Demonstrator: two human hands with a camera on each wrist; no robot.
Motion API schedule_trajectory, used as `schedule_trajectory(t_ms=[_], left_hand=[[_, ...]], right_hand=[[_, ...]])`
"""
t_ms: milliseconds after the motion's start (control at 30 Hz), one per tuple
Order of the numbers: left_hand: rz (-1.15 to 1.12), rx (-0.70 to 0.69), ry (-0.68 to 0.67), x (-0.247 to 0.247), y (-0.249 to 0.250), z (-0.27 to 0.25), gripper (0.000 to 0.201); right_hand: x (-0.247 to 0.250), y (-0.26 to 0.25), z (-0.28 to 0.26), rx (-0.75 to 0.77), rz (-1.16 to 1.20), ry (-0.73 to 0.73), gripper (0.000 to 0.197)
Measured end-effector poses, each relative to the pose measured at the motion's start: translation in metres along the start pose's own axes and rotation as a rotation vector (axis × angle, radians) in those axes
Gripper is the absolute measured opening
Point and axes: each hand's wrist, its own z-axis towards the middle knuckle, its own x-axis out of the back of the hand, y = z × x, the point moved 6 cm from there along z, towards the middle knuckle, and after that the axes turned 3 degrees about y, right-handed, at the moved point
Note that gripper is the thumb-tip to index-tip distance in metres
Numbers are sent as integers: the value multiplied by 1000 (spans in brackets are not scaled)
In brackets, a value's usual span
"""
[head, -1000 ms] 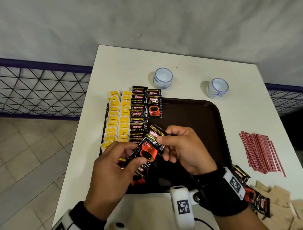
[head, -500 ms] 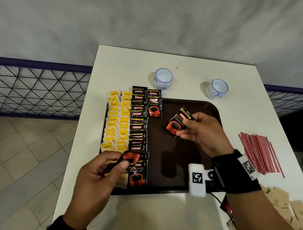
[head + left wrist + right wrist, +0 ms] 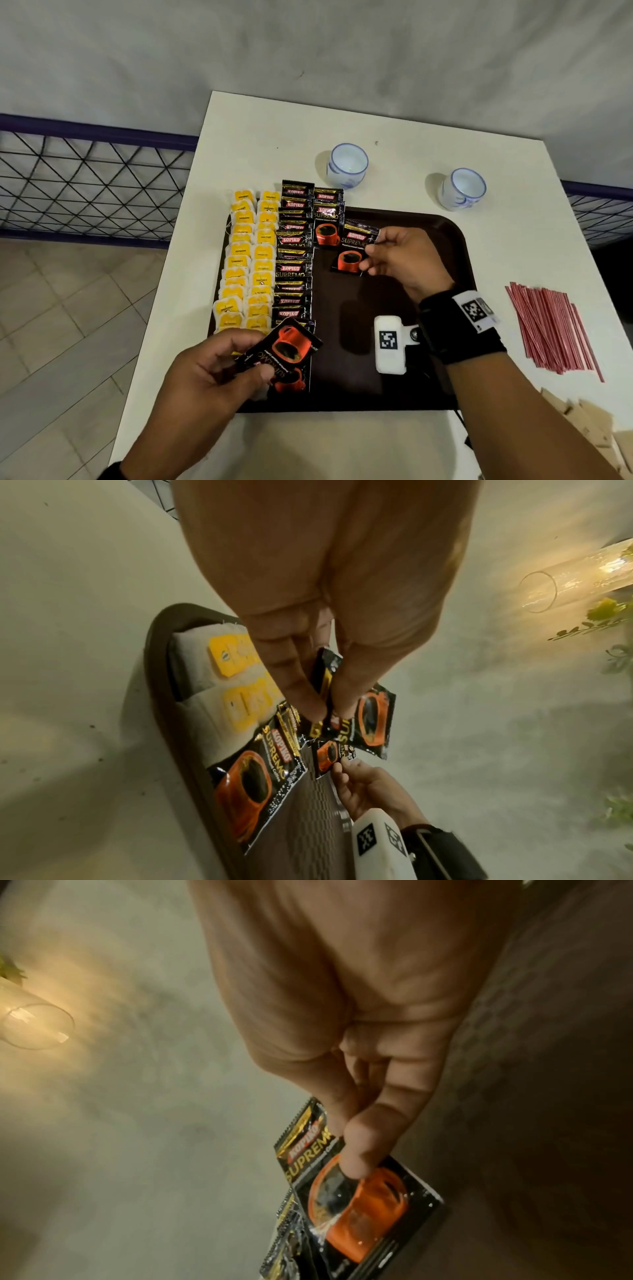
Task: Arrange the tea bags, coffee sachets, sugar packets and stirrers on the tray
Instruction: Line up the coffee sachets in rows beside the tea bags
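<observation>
A dark brown tray (image 3: 411, 342) lies on the white table. Yellow tea bags (image 3: 246, 260) fill two columns at its left, with a column of black coffee sachets (image 3: 294, 267) beside them. My right hand (image 3: 371, 253) pinches a black coffee sachet (image 3: 352, 250) (image 3: 359, 1185) low over the tray, just right of a second short sachet column (image 3: 327, 222). My left hand (image 3: 253, 359) grips another coffee sachet (image 3: 284, 346) (image 3: 369, 721) above the tray's near left corner. Red stirrers (image 3: 551, 329) lie in a bundle on the table to the right.
Two white cups (image 3: 346, 166) (image 3: 463, 188) stand beyond the tray. Brown sugar packets (image 3: 589, 425) are heaped at the near right corner. A wire fence (image 3: 85, 181) runs beside the table's left edge.
My right hand has carried its sachet from the tray's near middle up to the far left, beside the short sachet column. My left hand drew back toward the near edge with its sachet.
</observation>
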Motion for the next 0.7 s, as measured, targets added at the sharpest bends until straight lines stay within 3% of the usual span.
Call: schedule_trajectory(t_ms=[267, 367, 433, 700], left_hand=[[-60, -36, 4, 2, 2, 0, 38], [-58, -36, -42, 1, 2, 0, 63], [-39, -35, -65, -1, 4, -1, 65], [-128, -9, -90, -3, 1, -3, 30]], right_hand=[[-14, -4, 26, 10, -105, 36, 16], [-18, -2, 31, -4, -72, 38, 14], [-20, -2, 33, -15, -57, 41, 13], [-27, 0, 38, -37, -43, 47, 13]])
